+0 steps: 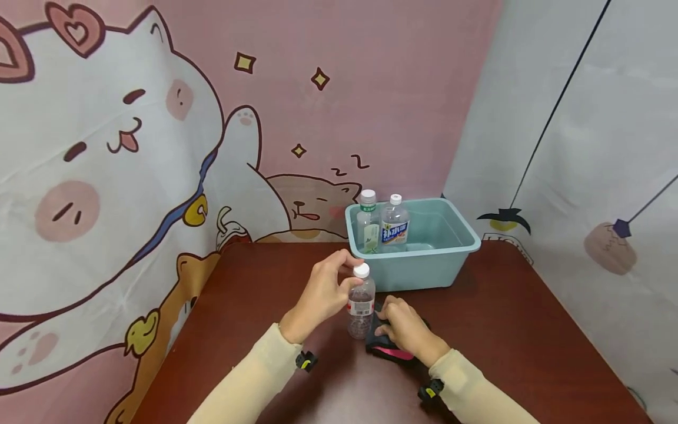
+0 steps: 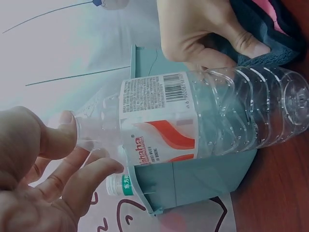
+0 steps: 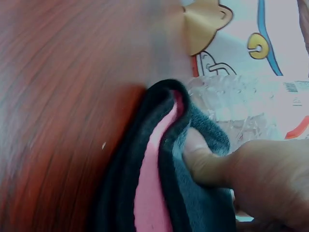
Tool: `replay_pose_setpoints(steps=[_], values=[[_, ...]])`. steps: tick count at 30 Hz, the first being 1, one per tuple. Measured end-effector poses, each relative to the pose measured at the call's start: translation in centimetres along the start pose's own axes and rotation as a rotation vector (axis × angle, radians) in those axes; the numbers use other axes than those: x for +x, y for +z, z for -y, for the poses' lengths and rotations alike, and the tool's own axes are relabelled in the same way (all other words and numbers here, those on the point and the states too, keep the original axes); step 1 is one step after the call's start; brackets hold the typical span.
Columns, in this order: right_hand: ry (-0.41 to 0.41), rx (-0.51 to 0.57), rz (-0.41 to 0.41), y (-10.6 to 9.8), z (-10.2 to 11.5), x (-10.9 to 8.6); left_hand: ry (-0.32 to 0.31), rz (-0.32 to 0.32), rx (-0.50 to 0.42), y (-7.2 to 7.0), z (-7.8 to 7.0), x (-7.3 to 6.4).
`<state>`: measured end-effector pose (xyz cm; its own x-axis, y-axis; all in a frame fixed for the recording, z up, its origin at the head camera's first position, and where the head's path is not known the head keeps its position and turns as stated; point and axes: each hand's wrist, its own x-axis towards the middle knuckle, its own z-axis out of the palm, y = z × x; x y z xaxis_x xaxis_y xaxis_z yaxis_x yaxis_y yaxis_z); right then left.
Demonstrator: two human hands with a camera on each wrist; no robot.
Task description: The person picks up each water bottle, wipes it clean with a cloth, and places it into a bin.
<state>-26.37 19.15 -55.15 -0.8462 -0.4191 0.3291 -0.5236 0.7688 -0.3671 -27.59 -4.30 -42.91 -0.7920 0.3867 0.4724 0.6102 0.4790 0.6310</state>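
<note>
A clear plastic water bottle (image 1: 361,312) with a white cap and a red-and-white label stands upright on the table. My left hand (image 1: 327,284) is at its top, thumb and fingers around the neck and cap. In the left wrist view, the thumb (image 2: 65,133) touches the bottle neck. Just right of the bottle lies a folded dark cloth (image 1: 382,340) with a pink inner side. My right hand (image 1: 408,330) grips this cloth, its thumb (image 3: 203,162) pressed on the fuzzy outer face. The cloth's far side is partly hidden by that hand.
Behind the hands, a light blue-green plastic bin (image 1: 424,271) stands on the brown table (image 1: 254,294). Inside its left part are a green-labelled bottle (image 1: 368,227) and a blue-labelled bottle (image 1: 395,227). A cartoon-printed backdrop (image 1: 381,88) rises behind the table.
</note>
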Motion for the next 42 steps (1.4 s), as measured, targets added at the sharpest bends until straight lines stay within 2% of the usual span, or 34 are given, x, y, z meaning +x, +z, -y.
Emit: replay_pose_setpoints(steps=[3, 8, 12, 16, 23, 29, 33, 37, 42], values=[[0.054, 0.049, -0.006, 0.1, 0.3, -0.1, 0.008, 0.015, 0.000, -0.1, 0.1, 0.1], [0.137, 0.222, -0.071, -0.3, -0.3, -0.3, 0.041, 0.022, -0.012, -0.1, 0.2, 0.6], [0.153, 0.343, -0.137, -0.2, -0.5, -0.3, 0.049, 0.033, -0.004, -0.2, 0.5, 0.6], [0.154, 0.413, -0.208, -0.2, -0.2, -0.3, 0.050, 0.011, 0.000, -0.1, 0.4, 0.2], [0.197, 0.550, -0.318, -1.6, 0.7, 0.6, 0.043, -0.009, 0.008, -0.1, 0.6, 0.3], [0.185, 0.585, -0.372, -3.0, 1.5, 1.4, 0.016, -0.028, -0.002, -0.2, 1.0, 0.1], [0.135, 0.559, -0.406, -4.2, 2.4, 2.0, 0.014, -0.040, -0.001, -0.1, 0.8, -0.1], [0.101, 0.573, -0.413, -5.4, 3.4, 2.7, 0.018, -0.039, 0.001, 0.1, 0.7, -0.2], [0.098, 0.609, -0.408, -6.1, 4.2, 3.3, 0.016, -0.055, 0.000, 0.1, 0.6, -0.3]])
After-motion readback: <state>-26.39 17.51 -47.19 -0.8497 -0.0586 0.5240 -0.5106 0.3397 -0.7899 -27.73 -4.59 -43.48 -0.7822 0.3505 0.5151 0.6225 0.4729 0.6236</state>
